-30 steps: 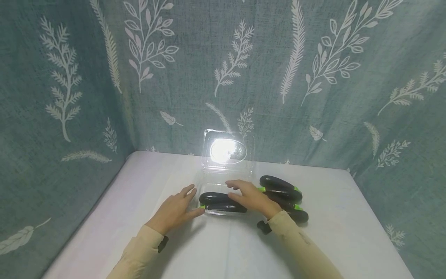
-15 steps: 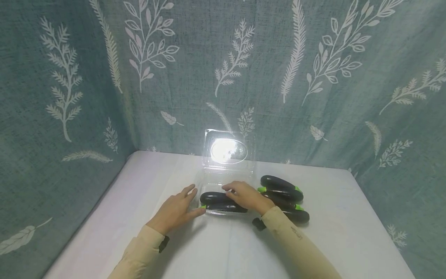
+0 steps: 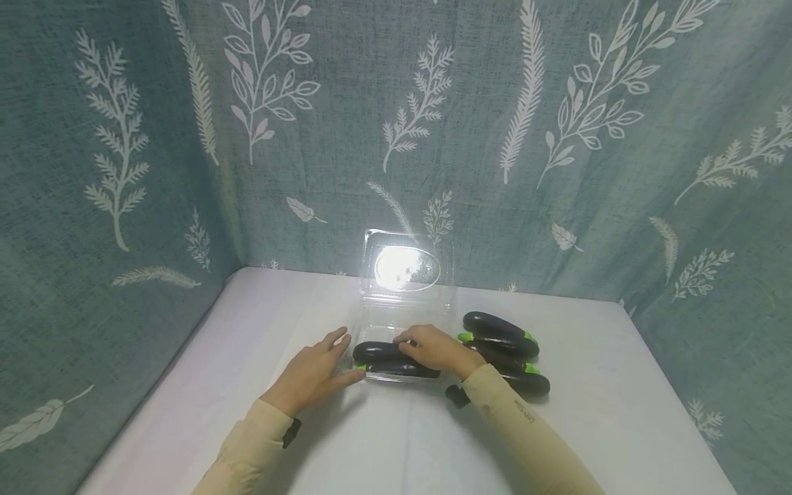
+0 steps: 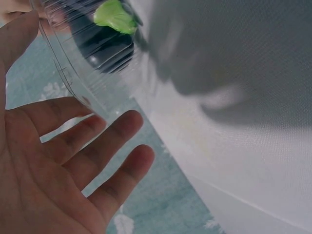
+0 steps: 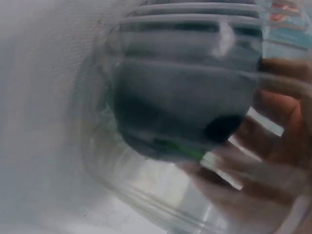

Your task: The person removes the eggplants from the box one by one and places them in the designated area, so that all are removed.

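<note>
Two dark purple eggplants lie side by side in the front of a clear plastic clamshell container (image 3: 383,317). My right hand (image 3: 436,349) reaches over the container from the right, its fingers and thumb gripping the back eggplant (image 3: 373,352). In front of it lies the other eggplant (image 3: 401,370), its green cap to the left. Through the clear wall in the right wrist view, the fingers (image 5: 243,170) curl by a rounded eggplant end (image 5: 185,92). My left hand (image 3: 312,375) is spread at the container's left side, fingertips right at the plastic; the left wrist view shows its palm (image 4: 34,180) holding nothing.
The container's lid (image 3: 405,297) stands raised at the back, reflecting a bright light. Right of the container is a pile of several eggplants (image 3: 491,323) with green caps, partly behind my right forearm. A patterned curtain (image 3: 346,137) hangs behind the white table (image 3: 594,385).
My right hand has moved slightly left and down, and its fingers have curled onto the back eggplant, which has shifted a little left. The left hand stays in place.
</note>
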{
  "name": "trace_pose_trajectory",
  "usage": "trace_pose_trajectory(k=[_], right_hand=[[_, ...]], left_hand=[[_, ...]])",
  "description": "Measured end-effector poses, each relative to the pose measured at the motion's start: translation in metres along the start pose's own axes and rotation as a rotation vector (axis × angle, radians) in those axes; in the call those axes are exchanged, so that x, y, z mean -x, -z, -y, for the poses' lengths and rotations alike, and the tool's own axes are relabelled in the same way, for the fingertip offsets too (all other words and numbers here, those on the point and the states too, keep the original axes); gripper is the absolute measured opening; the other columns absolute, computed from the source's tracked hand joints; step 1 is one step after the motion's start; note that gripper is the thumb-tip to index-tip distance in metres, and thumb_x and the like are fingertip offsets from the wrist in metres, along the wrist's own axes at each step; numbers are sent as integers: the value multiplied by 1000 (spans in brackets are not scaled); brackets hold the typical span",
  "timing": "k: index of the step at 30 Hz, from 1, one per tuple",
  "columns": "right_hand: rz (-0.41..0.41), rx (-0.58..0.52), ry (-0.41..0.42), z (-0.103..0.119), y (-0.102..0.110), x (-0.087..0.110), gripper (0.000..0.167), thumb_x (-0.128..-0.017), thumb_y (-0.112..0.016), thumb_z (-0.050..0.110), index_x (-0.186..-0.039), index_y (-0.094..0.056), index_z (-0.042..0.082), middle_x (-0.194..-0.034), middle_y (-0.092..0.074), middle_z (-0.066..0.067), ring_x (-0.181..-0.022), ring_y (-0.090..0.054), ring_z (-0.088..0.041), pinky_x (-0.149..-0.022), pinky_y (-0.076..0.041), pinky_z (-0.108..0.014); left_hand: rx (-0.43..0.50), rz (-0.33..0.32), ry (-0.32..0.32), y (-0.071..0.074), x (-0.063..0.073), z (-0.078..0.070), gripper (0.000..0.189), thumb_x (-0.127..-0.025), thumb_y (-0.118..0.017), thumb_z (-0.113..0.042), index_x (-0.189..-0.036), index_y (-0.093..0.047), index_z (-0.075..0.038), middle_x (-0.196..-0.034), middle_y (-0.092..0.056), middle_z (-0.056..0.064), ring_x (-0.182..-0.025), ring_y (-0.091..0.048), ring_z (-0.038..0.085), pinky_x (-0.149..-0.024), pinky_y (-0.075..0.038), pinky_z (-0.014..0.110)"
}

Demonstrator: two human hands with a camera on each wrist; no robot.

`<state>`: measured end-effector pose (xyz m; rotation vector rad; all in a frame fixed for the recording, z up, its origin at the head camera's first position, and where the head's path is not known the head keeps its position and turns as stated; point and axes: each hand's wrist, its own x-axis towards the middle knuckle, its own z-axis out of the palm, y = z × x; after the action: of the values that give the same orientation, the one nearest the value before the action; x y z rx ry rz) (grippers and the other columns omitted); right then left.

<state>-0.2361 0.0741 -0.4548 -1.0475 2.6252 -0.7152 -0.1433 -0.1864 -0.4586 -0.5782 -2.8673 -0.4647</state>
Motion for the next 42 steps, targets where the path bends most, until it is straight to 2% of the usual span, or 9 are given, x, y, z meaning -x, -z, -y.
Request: trace_pose_trajectory(k=[5, 14, 24, 27, 31, 36, 42], right_hand=[[14, -34, -12, 1, 0, 0, 26, -103, -59, 19, -125, -70, 9, -119, -72, -6, -108, -67, -21, -95, -54, -39], [1, -93, -13, 4, 2, 3, 23, -102, -62, 20, -123, -67, 12, -120, -72, -11, -116, -67, -26, -102, -51, -42], [0, -64, -4, 4, 2, 3, 34, -101, -64, 22, -133, -65, 10, -120, -72, -8, -114, -67, -23, -100, -52, -41], [-7, -49, 20, 4, 1, 3, 33, -100, -65, 21, -131, -67, 10, -122, -71, -6, -114, -67, -22, -100, -52, -40], [-35, -42, 38, 3, 2, 2, 31, -100, -65, 20, -129, -69, 10, -124, -71, -5, -113, -68, -20, -99, -53, -38], [-72, -37, 27, 2, 5, 4, 34, -100, -66, 23, -133, -67, 12, -130, -68, -4, -117, -65, -21, -103, -50, -39], [-146, -35, 68, 6, 13, 9, 35, -99, -67, 22, -133, -67, 12, -130, -68, -3, -118, -64, -19, -104, -49, -38]], left_hand=[[4, 11, 5, 1, 0, -1, 79, -94, -65, -55, -141, -54, 7, -149, -49, 23, -114, -64, 44, -95, -51, 58], [5, 27, 19, 1, 0, -2, 79, -94, -64, -56, -142, -53, 7, -150, -48, 23, -116, -63, 45, -97, -50, 58], [4, 42, 32, 2, 1, -4, 79, -94, -64, -55, -142, -53, 7, -150, -48, 23, -118, -62, 44, -98, -50, 58], [7, 46, 33, 2, 1, -4, 80, -95, -64, -56, -143, -52, 7, -150, -47, 23, -119, -61, 45, -98, -49, 58], [5, 41, 27, 2, 1, -4, 80, -95, -63, -56, -142, -52, 7, -150, -47, 24, -118, -61, 45, -98, -49, 58], [3, 30, 23, 3, 0, -3, 79, -95, -64, -55, -142, -53, 8, -150, -47, 24, -117, -61, 46, -97, -50, 58], [3, 28, 19, 3, 1, -3, 81, -95, -62, -57, -142, -52, 8, -150, -48, 23, -118, -61, 46, -97, -50, 58]])
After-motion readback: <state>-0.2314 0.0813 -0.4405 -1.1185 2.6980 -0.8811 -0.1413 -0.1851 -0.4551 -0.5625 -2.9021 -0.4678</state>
